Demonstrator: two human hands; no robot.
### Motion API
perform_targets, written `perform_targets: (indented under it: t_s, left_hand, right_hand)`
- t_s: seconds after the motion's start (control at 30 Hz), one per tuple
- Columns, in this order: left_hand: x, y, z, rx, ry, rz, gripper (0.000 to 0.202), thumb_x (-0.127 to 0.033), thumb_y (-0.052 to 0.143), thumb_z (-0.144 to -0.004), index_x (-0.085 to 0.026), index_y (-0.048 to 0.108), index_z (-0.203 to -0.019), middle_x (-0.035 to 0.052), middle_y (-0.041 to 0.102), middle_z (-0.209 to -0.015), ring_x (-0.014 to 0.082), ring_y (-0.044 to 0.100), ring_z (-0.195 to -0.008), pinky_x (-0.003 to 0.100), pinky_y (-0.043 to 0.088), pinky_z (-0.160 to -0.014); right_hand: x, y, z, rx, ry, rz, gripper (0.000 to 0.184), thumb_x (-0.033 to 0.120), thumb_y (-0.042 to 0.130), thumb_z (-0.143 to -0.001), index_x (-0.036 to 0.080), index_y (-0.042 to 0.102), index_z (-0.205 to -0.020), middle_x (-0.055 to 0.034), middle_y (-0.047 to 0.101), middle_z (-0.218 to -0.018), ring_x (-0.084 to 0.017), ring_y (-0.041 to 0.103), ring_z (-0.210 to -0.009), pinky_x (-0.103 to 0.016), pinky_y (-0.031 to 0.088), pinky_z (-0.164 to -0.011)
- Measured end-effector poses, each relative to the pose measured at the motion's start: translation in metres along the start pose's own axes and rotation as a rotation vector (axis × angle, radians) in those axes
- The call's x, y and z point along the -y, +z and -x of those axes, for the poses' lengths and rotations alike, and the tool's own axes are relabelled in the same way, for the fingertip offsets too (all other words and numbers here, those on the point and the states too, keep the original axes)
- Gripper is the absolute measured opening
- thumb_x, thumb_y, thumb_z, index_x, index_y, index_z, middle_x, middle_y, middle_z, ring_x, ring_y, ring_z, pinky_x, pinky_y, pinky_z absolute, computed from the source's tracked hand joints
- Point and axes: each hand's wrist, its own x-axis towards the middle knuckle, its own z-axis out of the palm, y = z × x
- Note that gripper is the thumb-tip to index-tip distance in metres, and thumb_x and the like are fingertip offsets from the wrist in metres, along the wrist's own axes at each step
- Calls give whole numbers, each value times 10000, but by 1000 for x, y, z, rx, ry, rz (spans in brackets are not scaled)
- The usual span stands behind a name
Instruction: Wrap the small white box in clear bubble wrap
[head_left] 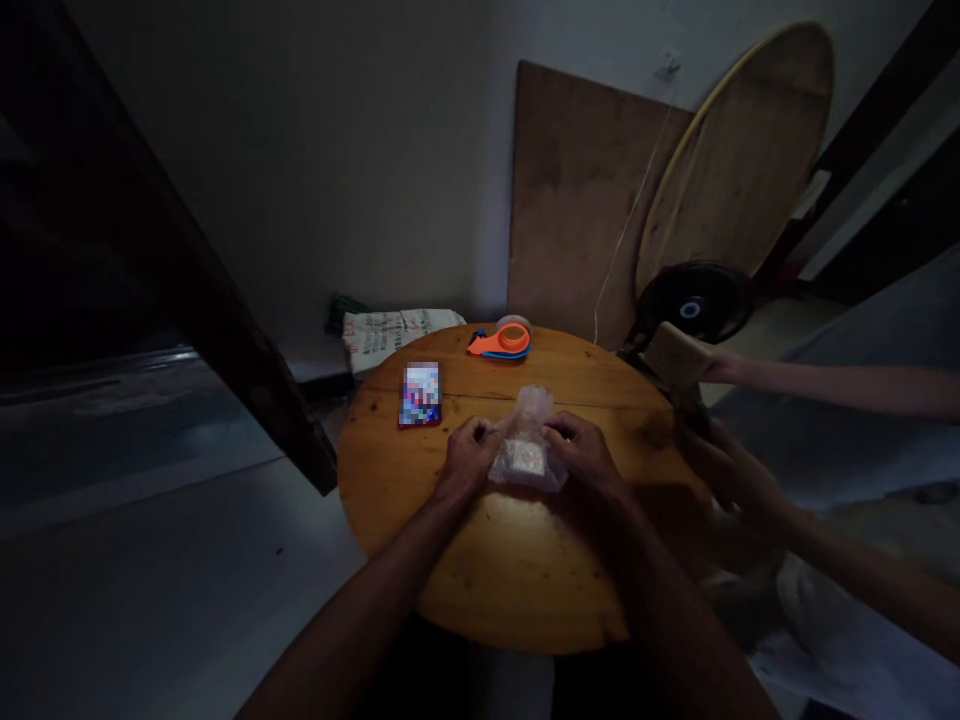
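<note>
A small clear plastic bag with something pale inside lies on the round wooden table. My left hand grips the bag's left edge with curled fingers. My right hand pinches its right edge. Both hands rest on the tabletop with the bag stretched between them.
An orange tape dispenser sits at the table's far edge and a phone lies to the left. Another person's hands are at the right, one holding a tan block. A wooden board and a round tabletop lean on the wall behind.
</note>
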Motion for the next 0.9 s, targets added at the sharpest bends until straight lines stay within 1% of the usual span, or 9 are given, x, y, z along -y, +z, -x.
perform_targets:
  t_s: [0.07,0.13,0.27,0.4,0.47,0.53,0.67,0.8,0.9]
  left_hand:
    - [1,0,-1,-21,1,3,86,-250,538,-688,-172,516,-660,-31,514,-645,115,491,-634,215,402,-606]
    - [3,1,-2,-28,-6,-16,109,-269,546,-686,-173,512,-648,-34,505,-634,114,482,-623,215,393,-596]
    - [12,1,-5,-45,-11,-43,186,-337,566,-699,-173,512,-630,-36,499,-613,111,469,-596,214,373,-567]
    - [13,-1,-6,-43,-21,-35,212,-359,574,-704,-172,516,-623,-31,509,-604,115,472,-586,217,364,-552]
    - [9,-1,-4,-35,-22,-17,207,-354,567,-707,-172,517,-622,-31,508,-605,114,474,-587,217,364,-557]
    - [6,-2,-3,-28,-27,7,209,-357,563,-712,-172,519,-625,-34,500,-607,111,471,-587,215,363,-559]
    - [5,-2,-3,-18,-29,45,224,-374,578,-707,-172,515,-636,-35,494,-613,109,462,-586,213,358,-554]
    - [10,-2,-4,-25,-18,23,211,-360,577,-713,-170,522,-639,-30,512,-617,112,475,-593,216,369,-568]
    - [14,-2,-5,-38,3,8,184,-341,570,-719,-169,543,-660,-25,536,-633,116,492,-608,215,376,-573]
  right_hand:
    - [1,1,0,31,6,2,205,377,618,-732,207,694,-817,-16,679,-764,-175,584,-687,-277,434,-642]
    - [1,1,1,58,24,52,226,388,638,-715,202,683,-835,-11,673,-760,-169,580,-678,-263,424,-622]
    - [-5,2,1,51,39,110,172,321,580,-731,190,672,-794,-3,653,-706,-155,570,-651,-235,396,-581]
    - [-8,2,1,59,20,74,172,291,527,-748,184,660,-728,-7,640,-684,-150,555,-650,-233,383,-585]
    - [-8,2,1,33,23,54,173,295,516,-750,180,641,-715,-8,623,-675,-149,543,-650,-237,383,-596]
    - [-7,4,1,21,30,2,173,306,504,-756,179,615,-720,-8,609,-688,-149,537,-660,-242,390,-609]
    - [-4,6,2,73,31,-89,180,326,497,-772,177,598,-775,-15,615,-752,-154,545,-693,-250,405,-627]
    - [-1,5,3,72,20,-8,243,375,484,-823,175,613,-773,-17,620,-734,-159,546,-682,-255,391,-615]
    - [0,5,3,92,-12,38,220,352,511,-813,175,642,-797,-23,649,-757,-165,562,-697,-256,392,-627]
